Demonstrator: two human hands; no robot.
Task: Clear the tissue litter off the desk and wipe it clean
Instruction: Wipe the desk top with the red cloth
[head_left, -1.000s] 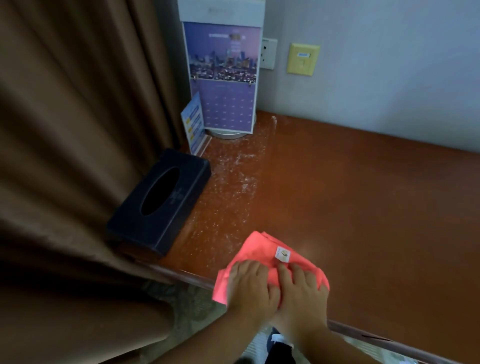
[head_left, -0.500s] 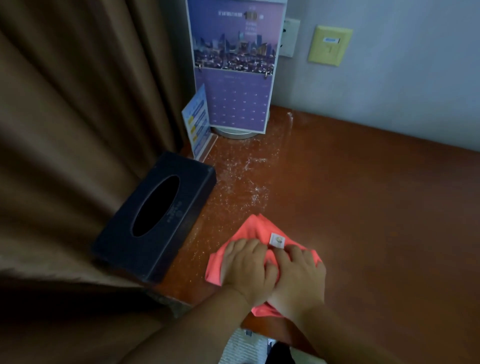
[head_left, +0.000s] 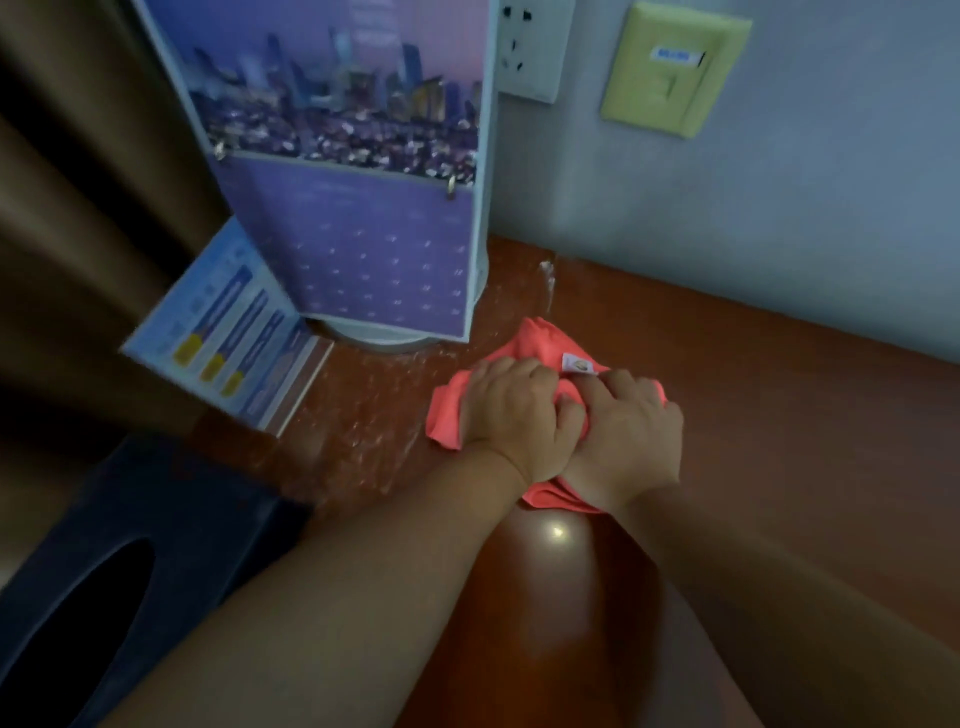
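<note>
my left hand (head_left: 511, 410) and right hand (head_left: 631, 431), touching, clutch the pink cloth (head_left: 540, 340), pushed from the desk's (head_left: 779, 415) 6 o'clock edge to 12 o'clock beside the calendar (head_left: 358, 249); white dust (head_left: 546, 273) remains.

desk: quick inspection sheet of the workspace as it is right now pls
surface: reddish-brown desk, glossy; white specks left of the cloth and up towards the wall
job's things: pink cloth bunched on the desk under both hands; no tissue wads seen
clutter: dark tissue box at the left edge; standing calendar; leaflet stand beside it
hands: left hand and right hand side by side, fingers curled on the cloth
cables: nothing seen
surroundings: brown curtain on the left; socket and yellow-green plate on the wall
</note>
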